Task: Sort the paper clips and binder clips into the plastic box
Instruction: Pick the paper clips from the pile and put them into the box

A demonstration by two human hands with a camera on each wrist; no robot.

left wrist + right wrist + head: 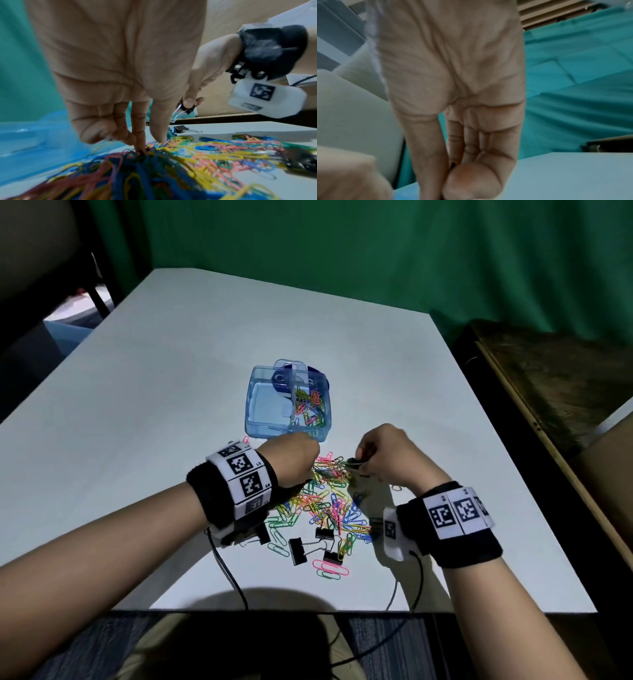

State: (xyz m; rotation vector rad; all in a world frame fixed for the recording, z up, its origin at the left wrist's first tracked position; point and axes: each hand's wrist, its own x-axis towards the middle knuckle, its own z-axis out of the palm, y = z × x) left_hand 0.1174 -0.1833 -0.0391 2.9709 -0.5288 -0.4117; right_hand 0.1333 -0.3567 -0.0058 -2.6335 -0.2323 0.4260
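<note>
Pick step: right hand (202,75) grip pinches binder clip (186,108); left hand (291,460) grip gathers paper clips (171,159). Next: drop into plastic box (270,419) beyond.

Paper clips (329,501) crowd the table (171,392) before the plastic box (270,422); its left compartment seems open.

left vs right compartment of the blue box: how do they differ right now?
In the plastic box, the right compartment holds a heap of coloured paper clips; the left compartment shows only its bare floor, no clips. The left compartment is wider; the right compartment is a narrower strip past the divider. Both are clear blue plastic, open at the top, in the same box on the table.
</note>
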